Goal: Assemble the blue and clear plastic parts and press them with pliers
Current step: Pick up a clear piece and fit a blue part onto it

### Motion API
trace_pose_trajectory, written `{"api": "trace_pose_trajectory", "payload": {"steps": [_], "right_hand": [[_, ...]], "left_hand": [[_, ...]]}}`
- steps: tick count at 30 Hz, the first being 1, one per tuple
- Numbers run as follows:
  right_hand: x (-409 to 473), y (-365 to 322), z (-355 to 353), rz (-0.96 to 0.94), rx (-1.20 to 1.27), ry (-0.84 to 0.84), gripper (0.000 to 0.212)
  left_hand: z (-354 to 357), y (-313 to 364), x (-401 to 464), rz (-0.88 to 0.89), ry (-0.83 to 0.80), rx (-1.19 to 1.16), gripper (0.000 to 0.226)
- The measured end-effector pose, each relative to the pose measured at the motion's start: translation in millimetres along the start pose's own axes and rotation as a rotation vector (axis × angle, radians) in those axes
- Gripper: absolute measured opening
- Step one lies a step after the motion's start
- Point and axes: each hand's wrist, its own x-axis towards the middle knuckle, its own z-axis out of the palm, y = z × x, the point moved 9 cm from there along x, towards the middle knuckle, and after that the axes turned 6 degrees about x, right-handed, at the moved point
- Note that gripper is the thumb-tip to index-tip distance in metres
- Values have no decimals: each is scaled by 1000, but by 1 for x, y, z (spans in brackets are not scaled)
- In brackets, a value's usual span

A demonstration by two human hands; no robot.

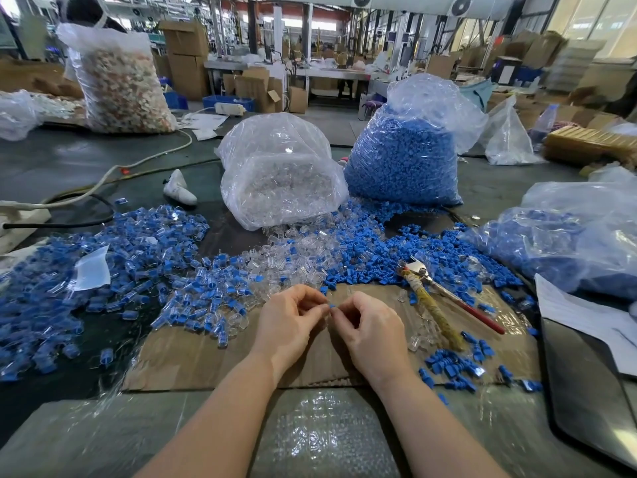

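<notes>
Fingers of the left hand and of the right hand curl inward and meet tip to tip above the cardboard sheet, pinching a small blue part between them; whether a clear part is also held there cannot be told, since it would be hidden by the fingertips. From the head view, the step in hand looks like the joining of one blue piece into its clear housing, before any pressing. Pliers with a red handle and a cord-wrapped handle lie untouched on the surface just to the right of the hands. Loose clear parts and loose blue parts are heaped ahead, spilling from the bag of clear parts and the bag of blue parts; joined blue-and-clear pieces spread to the left. The next move likely calls for seating the pair fully, then freeing the right hand to reach for the pliers and squeeze.
</notes>
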Motion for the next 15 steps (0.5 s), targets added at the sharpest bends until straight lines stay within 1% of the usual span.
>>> {"api": "trace_pose_trajectory", "payload": {"steps": [3, 6, 11, 15], "right_hand": [[0, 2, 2, 8, 33, -21, 13], [0, -2, -1, -19, 56, 3, 7], [1, -9, -3, -68, 100, -6, 24], [1, -12, -2, -82, 97, -28, 22]], "left_hand": [[0, 0, 0, 5, 0, 6, 7], [-2, 0, 0, 4, 15, 0, 8], [-2, -1, 0, -6, 13, -57, 11], [-2, 1, -1, 12, 5, -37, 14]]}}
